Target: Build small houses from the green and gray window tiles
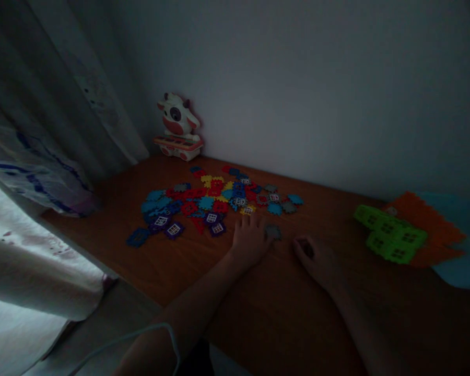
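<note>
My left hand (pixel 250 241) lies palm down on the wooden table, its fingers spread at the near edge of a scattered pile of flat notched plastic tiles (pixel 188 208). A grey tile (pixel 273 232) lies beside its thumb, and a yellow tile with a white window grid (pixel 248 210) is just past the fingertips. To the right, my right hand (pixel 316 257) rests on the table with its fingers loosely curled towards the thumb. A dark gap shows inside the curl, and I see nothing held there. Purple tiles with white window grids (pixel 174 230) lie left of my left hand.
A green block structure (pixel 395 235) joined from tiles stands at the right, before orange pieces (pixel 434 224) and a light blue sheet-like thing (pixel 464 261). A cow toy with a keyboard (pixel 178 128) is by the wall. Curtains (pixel 35 125) hang along the left table edge.
</note>
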`<state>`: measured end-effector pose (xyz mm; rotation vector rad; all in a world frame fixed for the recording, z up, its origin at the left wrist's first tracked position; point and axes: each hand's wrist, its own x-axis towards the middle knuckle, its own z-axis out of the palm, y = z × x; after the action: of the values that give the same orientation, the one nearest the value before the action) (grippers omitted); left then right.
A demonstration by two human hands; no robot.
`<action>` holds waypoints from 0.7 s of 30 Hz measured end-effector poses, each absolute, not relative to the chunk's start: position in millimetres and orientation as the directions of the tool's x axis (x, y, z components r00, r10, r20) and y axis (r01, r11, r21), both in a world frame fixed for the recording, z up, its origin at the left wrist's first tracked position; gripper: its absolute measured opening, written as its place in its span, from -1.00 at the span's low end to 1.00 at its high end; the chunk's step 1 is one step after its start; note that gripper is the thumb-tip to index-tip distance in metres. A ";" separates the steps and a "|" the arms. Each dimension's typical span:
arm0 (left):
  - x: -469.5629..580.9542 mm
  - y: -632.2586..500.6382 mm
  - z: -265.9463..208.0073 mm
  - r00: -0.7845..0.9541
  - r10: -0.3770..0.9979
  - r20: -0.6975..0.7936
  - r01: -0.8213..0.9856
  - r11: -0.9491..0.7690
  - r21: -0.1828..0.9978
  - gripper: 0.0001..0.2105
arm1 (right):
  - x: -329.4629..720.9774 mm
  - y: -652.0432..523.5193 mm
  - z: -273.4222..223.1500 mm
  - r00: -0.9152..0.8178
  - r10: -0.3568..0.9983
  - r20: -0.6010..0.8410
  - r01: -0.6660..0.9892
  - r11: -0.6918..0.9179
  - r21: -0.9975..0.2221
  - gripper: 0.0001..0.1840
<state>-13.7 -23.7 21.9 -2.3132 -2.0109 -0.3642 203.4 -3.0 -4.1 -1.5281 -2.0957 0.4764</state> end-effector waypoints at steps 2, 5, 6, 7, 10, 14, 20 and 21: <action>-18.1 -20.0 19.5 -0.067 0.982 0.179 0.994 0.049 0.099 -0.40 | 202.4 -3.8 -2.5 -0.256 0.949 0.185 0.777 0.315 -0.544 -0.63; -25.5 -15.2 16.1 -0.204 0.967 0.154 0.978 0.194 0.079 -0.35 | 202.3 -4.0 -1.9 -0.255 0.951 0.175 0.786 0.310 -0.536 -0.63; -27.7 -14.1 15.6 -0.222 0.964 0.147 0.974 0.213 0.075 -0.34 | 202.6 -3.9 -2.1 -0.254 0.951 0.175 0.788 0.308 -0.533 -0.63; -29.7 -13.3 15.4 -0.237 0.961 0.142 0.971 0.229 0.072 -0.34 | 203.0 -3.6 -2.4 -0.254 0.951 0.174 0.790 0.308 -0.530 -0.63; -34.0 -12.2 16.3 -0.281 0.951 0.130 0.959 0.275 0.063 -0.35 | 204.5 -2.7 -3.3 -0.271 0.948 0.165 0.792 0.317 -0.522 -0.63; -36.0 -12.2 20.5 -0.284 0.952 0.112 0.958 0.278 0.064 -0.36 | 205.3 -1.9 -3.4 -0.283 0.946 0.155 0.799 0.322 -0.508 -0.63; -33.3 -14.0 31.7 -0.090 0.991 0.104 0.991 0.078 0.111 -0.54 | 205.9 -0.1 -5.6 -0.290 0.944 0.156 0.806 0.328 -0.493 -0.63; -32.2 -14.7 32.6 -0.042 0.994 0.105 0.993 0.030 0.114 -0.57 | 206.0 0.2 -5.8 -0.289 0.944 0.161 0.808 0.331 -0.487 -0.63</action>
<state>-32.2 -14.7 32.6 -2.1768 -2.2569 -0.2453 206.0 0.2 -5.8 -1.5438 -2.1838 0.4384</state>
